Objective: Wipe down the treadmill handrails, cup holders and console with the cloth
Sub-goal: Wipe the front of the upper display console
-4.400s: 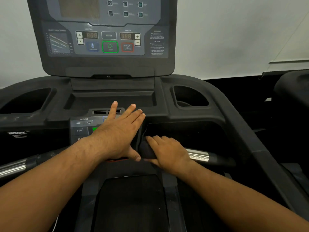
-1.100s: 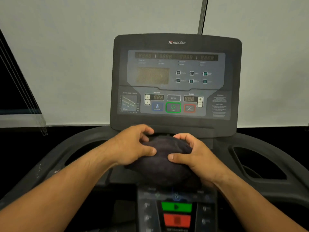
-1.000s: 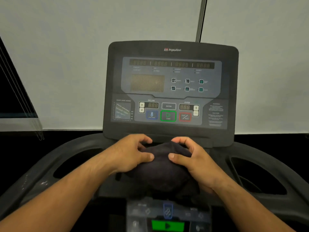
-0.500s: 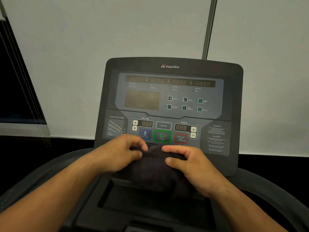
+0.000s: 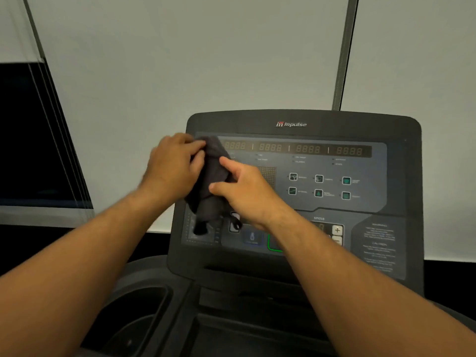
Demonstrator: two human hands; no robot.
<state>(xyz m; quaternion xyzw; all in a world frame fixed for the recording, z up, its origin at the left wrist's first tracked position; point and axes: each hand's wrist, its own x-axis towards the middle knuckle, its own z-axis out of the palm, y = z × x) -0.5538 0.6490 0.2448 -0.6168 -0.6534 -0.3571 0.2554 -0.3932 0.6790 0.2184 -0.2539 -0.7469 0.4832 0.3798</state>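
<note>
Against console (image 5: 360, 181), cloth (image 5: 210, 181) between both hands

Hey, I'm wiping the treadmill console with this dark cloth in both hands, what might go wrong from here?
1. The right hand has its wrist in front of the green-outlined button; leaning in there might trigger it by accident.
2. The cloth is bunched between it and the left hand, so it may miss much of the console.
</note>
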